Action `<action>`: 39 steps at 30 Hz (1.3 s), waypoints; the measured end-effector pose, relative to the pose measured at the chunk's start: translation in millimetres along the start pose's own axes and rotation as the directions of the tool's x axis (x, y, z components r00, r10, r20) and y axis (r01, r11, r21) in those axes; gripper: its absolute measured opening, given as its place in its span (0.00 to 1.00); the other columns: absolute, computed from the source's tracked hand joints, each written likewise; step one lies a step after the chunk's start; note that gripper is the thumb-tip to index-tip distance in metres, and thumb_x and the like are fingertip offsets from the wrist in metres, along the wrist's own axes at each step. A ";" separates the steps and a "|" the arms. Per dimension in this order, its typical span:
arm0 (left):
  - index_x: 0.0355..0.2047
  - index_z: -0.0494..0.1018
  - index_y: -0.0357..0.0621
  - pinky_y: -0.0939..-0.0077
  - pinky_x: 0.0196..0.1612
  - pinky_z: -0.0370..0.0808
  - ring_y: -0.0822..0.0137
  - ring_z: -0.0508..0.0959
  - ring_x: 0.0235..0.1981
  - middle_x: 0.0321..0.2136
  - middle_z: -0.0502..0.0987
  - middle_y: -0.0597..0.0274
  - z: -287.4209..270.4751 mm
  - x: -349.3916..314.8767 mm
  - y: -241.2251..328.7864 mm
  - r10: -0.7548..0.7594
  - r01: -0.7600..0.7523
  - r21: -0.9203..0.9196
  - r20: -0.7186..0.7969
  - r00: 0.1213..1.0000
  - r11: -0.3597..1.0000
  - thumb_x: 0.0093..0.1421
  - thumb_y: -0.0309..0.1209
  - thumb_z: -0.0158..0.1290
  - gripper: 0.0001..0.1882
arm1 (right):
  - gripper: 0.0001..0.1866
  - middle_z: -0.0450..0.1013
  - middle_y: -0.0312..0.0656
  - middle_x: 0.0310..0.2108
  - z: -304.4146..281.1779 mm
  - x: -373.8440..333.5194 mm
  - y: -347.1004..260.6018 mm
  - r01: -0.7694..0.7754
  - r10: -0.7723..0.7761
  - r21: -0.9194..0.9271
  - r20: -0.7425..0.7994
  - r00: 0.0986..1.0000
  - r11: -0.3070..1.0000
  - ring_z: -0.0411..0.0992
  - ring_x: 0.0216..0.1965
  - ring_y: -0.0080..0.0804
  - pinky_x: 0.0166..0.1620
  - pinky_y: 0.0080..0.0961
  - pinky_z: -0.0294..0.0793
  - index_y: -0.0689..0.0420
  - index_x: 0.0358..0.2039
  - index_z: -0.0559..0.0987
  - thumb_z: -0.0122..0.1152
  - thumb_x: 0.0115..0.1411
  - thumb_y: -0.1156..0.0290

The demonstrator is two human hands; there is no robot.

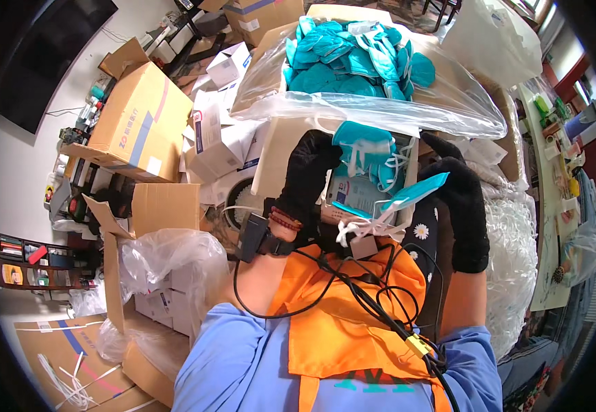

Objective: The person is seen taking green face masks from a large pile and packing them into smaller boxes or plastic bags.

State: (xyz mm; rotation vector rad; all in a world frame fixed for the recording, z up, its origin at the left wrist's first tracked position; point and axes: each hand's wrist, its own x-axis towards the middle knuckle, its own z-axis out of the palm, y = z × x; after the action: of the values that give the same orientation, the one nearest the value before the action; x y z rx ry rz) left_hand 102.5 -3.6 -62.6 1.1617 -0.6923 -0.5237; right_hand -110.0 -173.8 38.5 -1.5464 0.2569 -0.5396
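Note:
Both my hands wear black gloves. My left hand (312,159) is closed on the edge of a teal face mask (363,137) with white straps, at the left side of a small white box (408,213). Under it, more teal masks and a pale blue printed packet (358,194) lie inside the box. At the box's right side my right hand (457,180) has its fingers apart. A loose teal mask (418,191) slants over the box's near right rim, against that hand, with its straps hanging down. Part of the right thumb is hidden behind this mask.
Beyond the small box, a large plastic-lined carton (387,106) holds a heap of teal masks (353,62). White boxes (219,141) and a brown carton (140,120) stand at left. An open lined carton (116,275) is nearer. Bagged white straps (507,254) lie at right. Black cables (360,288) cross my apron.

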 end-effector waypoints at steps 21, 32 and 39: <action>0.58 0.60 0.40 0.67 0.55 0.70 0.61 0.73 0.51 0.53 0.70 0.56 64.5 -29.5 15.4 -0.077 0.237 -0.432 0.355 0.931 0.870 0.56 0.38 0.59 0.33 | 0.16 0.69 0.51 0.53 35.5 -1.9 -6.5 0.241 -0.448 -0.845 0.001 0.894 0.478 0.67 0.56 0.48 0.55 0.35 0.68 0.57 0.32 0.80 0.67 0.40 0.83; 0.51 0.69 0.41 0.66 0.50 0.73 0.57 0.72 0.50 0.51 0.71 0.54 48.7 -36.9 -10.5 -0.014 -0.372 0.545 0.577 0.817 0.751 0.54 0.39 0.58 0.26 | 0.11 0.74 0.48 0.33 4.6 -0.6 18.0 -0.028 -0.172 -0.689 -0.220 0.960 0.724 0.73 0.35 0.42 0.38 0.31 0.72 0.61 0.30 0.75 0.66 0.49 0.72; 0.34 0.76 0.43 0.71 0.35 0.75 0.60 0.78 0.35 0.38 0.78 0.58 -12.7 -28.3 16.0 0.141 -0.355 0.880 0.326 0.935 0.317 0.59 0.31 0.54 0.06 | 0.10 0.71 0.43 0.28 -22.2 4.2 3.1 -0.027 -0.234 -0.717 -0.262 0.936 0.697 0.71 0.32 0.33 0.35 0.31 0.71 0.62 0.34 0.74 0.63 0.53 0.72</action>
State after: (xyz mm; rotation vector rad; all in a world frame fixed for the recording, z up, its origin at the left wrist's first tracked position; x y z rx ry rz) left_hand 92.7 29.4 -56.7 2.0565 -1.4338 0.1330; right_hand -116.6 -195.4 35.6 -2.2375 0.7137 -0.8653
